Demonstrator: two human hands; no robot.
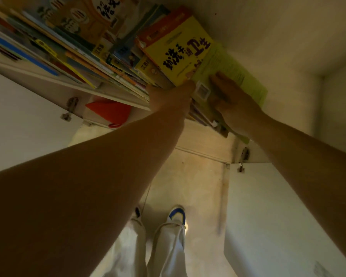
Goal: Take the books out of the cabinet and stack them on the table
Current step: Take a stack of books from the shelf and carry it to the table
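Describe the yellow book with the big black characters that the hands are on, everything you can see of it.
The yellow book has a glossy cover with large black and purple characters and an orange-red band along its far edge. It lies tilted among the packed books in the cabinet, at their right end. The left hand holds its near corner. The right hand presses on a light green sheet just beside it. Whether that sheet belongs to the book cannot be told.

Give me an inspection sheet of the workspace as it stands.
Surface: table not in view; cabinet shelf packed.
Job's things: books still on the shelf; yellow book and green book at the right end.
Clutter: red object under the shelf.
Grips: left hand at the yellow book's edge, fingers hidden; right hand lies on the green book.
Cables: nothing seen.
Surroundings: open cabinet doors, pale floor, person's shoes.
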